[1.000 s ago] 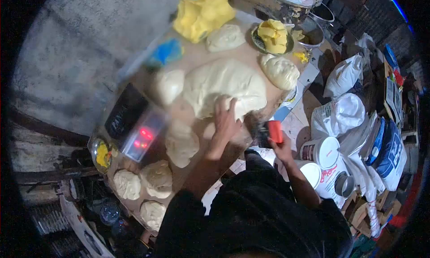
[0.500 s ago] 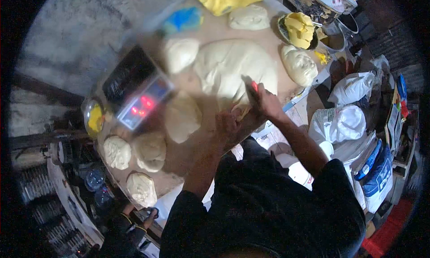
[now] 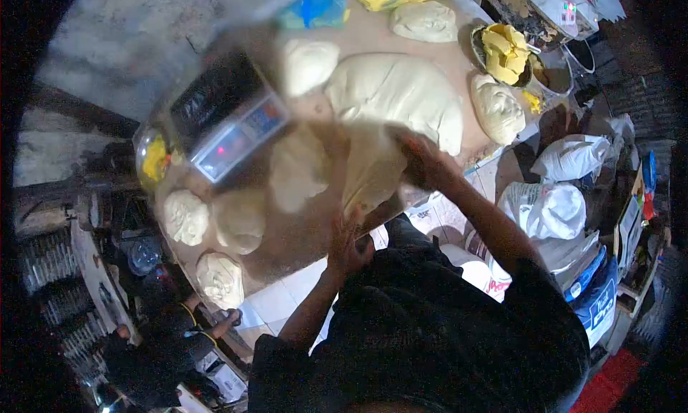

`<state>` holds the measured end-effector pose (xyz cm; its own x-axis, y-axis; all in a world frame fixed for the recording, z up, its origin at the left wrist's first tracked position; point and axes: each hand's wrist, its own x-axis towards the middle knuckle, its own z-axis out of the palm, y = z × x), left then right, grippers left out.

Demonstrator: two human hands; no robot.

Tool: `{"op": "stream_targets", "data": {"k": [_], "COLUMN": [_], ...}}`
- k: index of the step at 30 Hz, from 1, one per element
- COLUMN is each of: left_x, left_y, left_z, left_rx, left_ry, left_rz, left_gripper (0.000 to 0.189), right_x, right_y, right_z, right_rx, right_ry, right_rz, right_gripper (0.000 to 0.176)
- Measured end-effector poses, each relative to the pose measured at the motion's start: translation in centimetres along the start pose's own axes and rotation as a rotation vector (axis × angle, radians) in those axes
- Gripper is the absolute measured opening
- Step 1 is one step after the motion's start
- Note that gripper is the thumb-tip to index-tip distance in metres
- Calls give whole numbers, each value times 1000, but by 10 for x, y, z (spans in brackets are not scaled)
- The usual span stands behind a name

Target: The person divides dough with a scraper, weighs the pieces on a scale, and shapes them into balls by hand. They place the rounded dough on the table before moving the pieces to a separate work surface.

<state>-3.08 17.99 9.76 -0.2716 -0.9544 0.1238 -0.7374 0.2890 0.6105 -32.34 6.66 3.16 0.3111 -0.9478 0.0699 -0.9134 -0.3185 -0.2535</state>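
A large mass of pale dough (image 3: 401,90) lies on the table in front of me. Nearer to me, a shaded piece of dough (image 3: 369,166) stretches between my hands, blurred by motion. At its lower end, my left hand (image 3: 349,241) has its fingers curled around the dough. My right hand (image 3: 428,162) is closed at the upper right side of that piece, beside the large mass. Its fingers are dark and smeared, and the red-handled blade seen in it earlier cannot be made out.
A digital scale (image 3: 240,130) stands left of the dough. Separate dough lumps (image 3: 220,279) sit around the table (image 3: 269,266). A bowl of yellow fat (image 3: 505,53) is at the far right. White sacks (image 3: 548,209) stand on the right. Another person's hand (image 3: 228,320) is at the lower left.
My left hand has moved down and left, drawing out a piece of dough. My right hand has shifted slightly, and its red handle no longer shows. The scale's red digits have dimmed.
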Motion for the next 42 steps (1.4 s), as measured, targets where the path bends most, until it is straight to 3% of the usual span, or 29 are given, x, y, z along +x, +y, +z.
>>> {"op": "stream_targets", "data": {"k": [1, 2, 3, 5, 7, 8, 9, 10, 11, 14, 15, 16, 17, 19, 20, 21, 23, 24, 26, 27, 29, 31, 33, 35, 37, 38, 39, 40, 42], "left_x": [14, 19, 34, 84, 136, 150, 159, 166, 173, 164, 151, 136, 123, 96, 89, 84, 76, 79, 95, 103, 119, 146, 192, 230, 263, 274, 285, 295, 306], "left_y": [21, 16, 18, 20, 13, 22, 31, 38, 35, 0, 1, 3, 2, 0, 13, 16, 18, 21, 26, 28, 19, -3, -30, -79, -140, -160, -177, -192, -221], "left_z": [-25, -20, -10, 15, 72, 80, 84, 86, 83, 51, 46, 39, 31, 29, 16, 3, -25, -48, -111, -145, -205, -251, -283, -302, -295, -291, -286, -280, -267], "left_rx": [227, 220, 221, -241, 278, 282, 421, 555, 552, 108, 111, 143, 178, 211, 189, 189, -93, -97, -132, -47, 39, 21, 126, 190, 168, 164, 192, 220, 335], "left_ry": [-53, -236, -220, -53, -161, -152, -17, 115, 115, -202, -199, -148, -103, -194, -191, -194, -310, -313, -122, -45, 41, 215, 439, 536, 440, 435, 396, 358, 306], "left_rz": [125, 15, 11, -151, -105, -109, -148, -192, -211, -111, -136, -44, 56, 88, 73, 74, -21, -27, 189, 203, 223, 171, 324, 418, 187, 205, 69, -68, -57], "left_gripper": [76, 87, 87, 87, 87, 87, 78, 69, 69, 37, 37, 38, 39, 44, 47, 47, 52, 52, 52, 50, 49, 50, 46, 45, 50, 50, 50, 50, 53], "right_x": [-19, -29, -32, -35, -22, 2, 27, 54, 83, 131, 142, 151, 153, 147, 154, 155, 147, 140, 138, 143, 150, 130, 121, 101, 94, 74, 54, 41, 17], "right_y": [18, 10, 2, 26, 34, 28, 19, 7, -6, -41, -42, -45, -51, -56, -48, -50, -55, -49, -39, -55, -95, -49, -90, -89, -138, -133, -121, -122, -116], "right_z": [20, -11, -45, -35, -38, -55, -73, -89, -104, -108, -79, -54, -38, -6, 29, 24, 10, 11, 15, -2, -60, 17, -34, -12, -73, -50, -31, -36, -34], "right_rx": [-227, 2, 231, 210, 192, 137, 83, 92, 95, 247, 184, 123, 136, 218, 143, 144, 326, 329, 227, 226, 65, -3, 18, 171, 605, 721, 828, 789, 750], "right_ry": [90, 9, -79, -83, -83, -9, 61, -131, -329, -419, -389, -344, -341, 98, 70, 70, -399, -407, -172, -168, -614, -137, -313, 81, -99, 86, 274, 264, 254], "right_rz": [-52, 44, 131, 35, -56, -138, -218, -100, 14, -122, -345, -564, -573, -664, -760, -757, -239, -239, -547, -556, -175, -458, -237, -196, 648, 617, 577, 561, 548], "right_gripper": [52, 57, 62, 63, 64, 63, 62, 58, 55, 42, 38, 35, 35, 32, 30, 30, 26, 26, 53, 53, 56, 52, 44, 42, 45, 48, 51, 52, 52]}}
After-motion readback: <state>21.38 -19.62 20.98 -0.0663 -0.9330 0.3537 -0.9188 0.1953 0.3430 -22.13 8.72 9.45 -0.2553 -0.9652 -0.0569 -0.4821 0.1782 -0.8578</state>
